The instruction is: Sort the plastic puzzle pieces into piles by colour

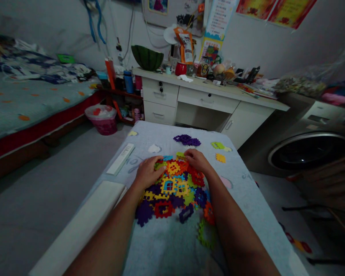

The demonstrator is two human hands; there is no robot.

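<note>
A heap of colourful plastic interlocking building pieces (169,186) lies on the cloth-covered table between my forearms. My left hand (148,173) rests against the heap's left side, thumb and fingers apart around a green piece (160,165). At the far right of the heap, my right hand (196,159) has its fingers curled down over red pieces, beside a yellow-green piece (180,155); what its fingertips hold is hidden. Yellow window-shaped pieces (182,188) lie on top. Purple pieces (144,213) and a green square frame (206,234) are at the near edge.
Purple pieces (186,140) lie together at the table's far side. A green piece (217,145) and a yellow piece (220,158) sit at right. A white box (120,159) lies along the left edge. Beyond stand a desk (201,97) and a washing machine (307,130).
</note>
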